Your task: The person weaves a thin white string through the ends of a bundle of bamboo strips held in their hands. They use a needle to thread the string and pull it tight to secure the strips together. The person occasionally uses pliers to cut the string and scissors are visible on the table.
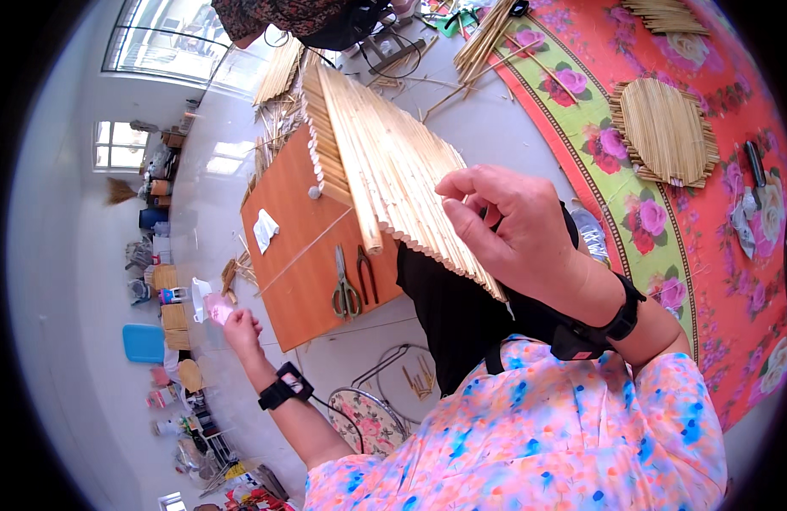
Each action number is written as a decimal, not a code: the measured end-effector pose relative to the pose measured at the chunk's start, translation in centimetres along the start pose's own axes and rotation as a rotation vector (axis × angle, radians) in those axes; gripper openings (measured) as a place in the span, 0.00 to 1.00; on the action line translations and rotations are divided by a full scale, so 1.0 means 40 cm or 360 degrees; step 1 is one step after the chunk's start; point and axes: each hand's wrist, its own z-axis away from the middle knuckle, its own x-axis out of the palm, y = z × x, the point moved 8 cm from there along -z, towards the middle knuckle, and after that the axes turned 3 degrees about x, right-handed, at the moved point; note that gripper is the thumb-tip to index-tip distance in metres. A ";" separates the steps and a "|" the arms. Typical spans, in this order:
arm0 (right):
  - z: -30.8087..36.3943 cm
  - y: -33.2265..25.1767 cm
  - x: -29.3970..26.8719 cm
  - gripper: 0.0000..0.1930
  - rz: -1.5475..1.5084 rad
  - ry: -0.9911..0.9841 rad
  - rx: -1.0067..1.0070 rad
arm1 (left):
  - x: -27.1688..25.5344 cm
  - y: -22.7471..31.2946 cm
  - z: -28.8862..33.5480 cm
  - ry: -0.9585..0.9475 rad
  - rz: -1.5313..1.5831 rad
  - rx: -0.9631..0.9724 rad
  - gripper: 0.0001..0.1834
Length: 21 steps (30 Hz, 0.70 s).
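A slanted panel of pale, straw-like sticks laid side by side leans between the table edge and my lap, its cut ends stepped along the near side. My right hand is over the panel's right part, thumb and forefinger curled together in a pinch. Whatever lies between those fingertips is too small to make out. Far out to the left, my left hand is closed, its grip hidden, beside a pink item. A thin pale line crosses the orange-brown table; whether it is thread or a seam I cannot tell.
Scissors and dark-handled pliers lie on the table near a crumpled white tissue. A round stick mat and a black-handled tool rest on the red floral cloth. A floral-seated stool stands below the table.
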 end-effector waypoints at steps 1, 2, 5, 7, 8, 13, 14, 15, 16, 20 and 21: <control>0.000 -0.010 0.003 0.08 -0.0024 0.0014 -0.0052 | 0.034 0.041 0.020 -0.0041 -0.0166 0.0077 0.05; 0.001 -0.021 0.006 0.10 -0.0041 0.0036 -0.0103 | 0.073 0.115 0.051 -0.0086 -0.0122 0.0273 0.08; 0.006 -0.042 0.023 0.18 0.0026 0.0082 -0.0305 | 0.218 0.390 0.235 -0.0557 0.0279 0.0560 0.16; 0.007 -0.047 0.035 0.22 0.0111 0.0171 -0.0416 | 0.307 0.542 0.368 -0.0852 0.0596 0.0715 0.17; 0.009 -0.047 0.047 0.23 0.0114 0.0133 -0.0363 | 0.325 0.606 0.436 -0.0933 0.0656 0.0741 0.17; 0.012 -0.056 0.071 0.18 0.0004 0.0194 -0.0393 | 0.391 0.739 0.585 -0.1066 0.0702 0.0820 0.11; 0.012 -0.053 0.069 0.17 0.0015 0.0219 -0.0395 | 0.396 0.745 0.586 -0.1044 0.0610 0.0869 0.10; 0.012 -0.050 0.067 0.17 0.0024 0.0242 -0.0397 | 0.400 0.749 0.587 -0.1019 0.0518 0.0917 0.08; 0.011 -0.047 0.070 0.19 0.0017 0.0230 -0.0389 | 0.401 0.743 0.588 -0.1038 0.0546 0.0923 0.06; 0.011 -0.033 0.072 0.23 0.0005 0.0211 -0.0363 | 0.419 0.722 0.562 -0.1248 0.0675 0.0733 0.10; 0.010 -0.030 0.071 0.24 0.0002 0.0214 -0.0358 | 0.420 0.721 0.562 -0.1321 0.0691 0.0710 0.11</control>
